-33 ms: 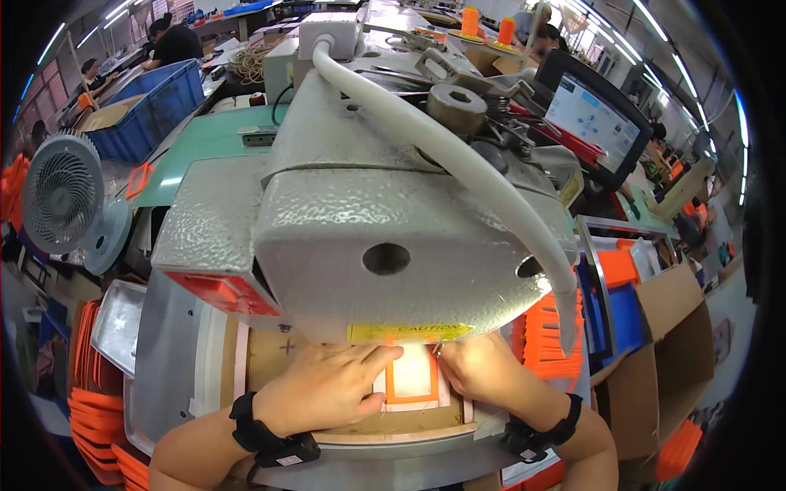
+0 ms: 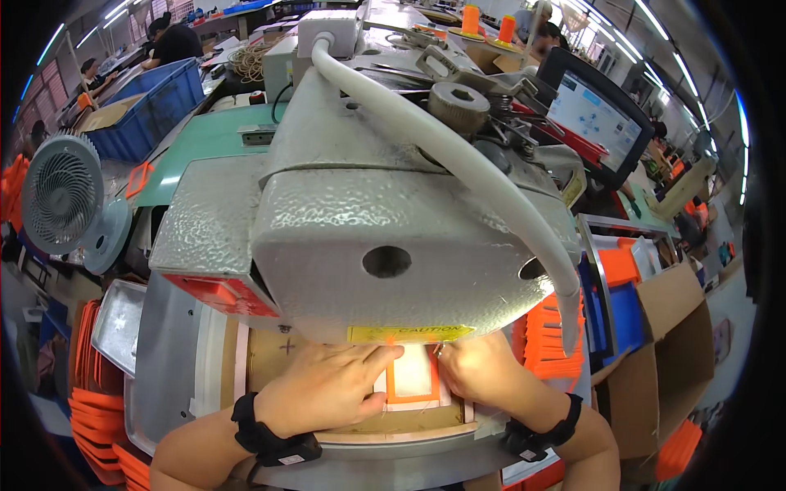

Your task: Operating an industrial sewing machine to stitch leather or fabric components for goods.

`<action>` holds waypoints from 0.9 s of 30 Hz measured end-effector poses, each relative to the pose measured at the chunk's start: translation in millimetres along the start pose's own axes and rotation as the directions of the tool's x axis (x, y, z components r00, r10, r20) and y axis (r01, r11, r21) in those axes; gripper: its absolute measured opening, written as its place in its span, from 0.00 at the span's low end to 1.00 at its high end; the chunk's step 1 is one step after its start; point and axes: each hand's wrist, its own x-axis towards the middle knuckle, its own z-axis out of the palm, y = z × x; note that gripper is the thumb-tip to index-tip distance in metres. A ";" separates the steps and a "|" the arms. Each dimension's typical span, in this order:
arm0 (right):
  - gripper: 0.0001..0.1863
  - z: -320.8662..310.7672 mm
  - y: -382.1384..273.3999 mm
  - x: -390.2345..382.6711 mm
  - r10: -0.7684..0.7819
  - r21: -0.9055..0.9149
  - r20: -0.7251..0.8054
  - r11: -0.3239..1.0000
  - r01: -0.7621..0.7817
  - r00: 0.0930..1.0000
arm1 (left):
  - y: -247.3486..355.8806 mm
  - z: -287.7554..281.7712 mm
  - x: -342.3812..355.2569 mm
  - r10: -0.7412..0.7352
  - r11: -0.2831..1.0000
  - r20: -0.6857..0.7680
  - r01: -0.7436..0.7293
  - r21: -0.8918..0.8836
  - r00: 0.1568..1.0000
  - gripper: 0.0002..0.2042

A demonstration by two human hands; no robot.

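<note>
My left hand (image 2: 327, 385) lies flat with its fingers stretched out at the left side of a lit white piece with an orange rectangular border (image 2: 434, 385), which rests on a light backing over a brown board (image 2: 270, 360). My right hand (image 2: 475, 368) is at the right side of the piece, fingers curled, with a small shiny bit at the fingertips that I cannot make out. Over both hands is a large grey machine head (image 2: 327, 221) with a yellow label and a thick white hose (image 2: 458, 164); it hides what lies under it.
Stacked orange pieces stand at left (image 2: 94, 417) and right (image 2: 544, 335). A fan (image 2: 61, 192), metal tray (image 2: 115, 331) and blue crate (image 2: 143, 127) are on the left. A screen (image 2: 594, 119), parts tray (image 2: 630, 319) and cardboard box (image 2: 671, 368) are on the right. Other people work in the background.
</note>
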 end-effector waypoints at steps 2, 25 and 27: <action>0.08 -6.3 -1.9 6.7 -0.240 -0.302 -0.049 0.929 0.214 0.970 | 0.0 1.6 0.0 0.004 0.999 -0.034 -0.003 0.040 0.999 0.26; 0.33 -21.5 -16.3 -34.2 -0.002 -0.172 0.069 0.985 0.013 0.998 | 30.0 11.9 -20.0 0.301 0.914 -0.066 -0.268 0.306 0.951 0.24; 0.35 -30.2 -6.2 -60.9 0.003 -0.076 -0.062 0.997 -0.008 0.998 | 36.8 7.6 -15.1 0.295 0.904 -0.063 -0.258 0.340 0.953 0.24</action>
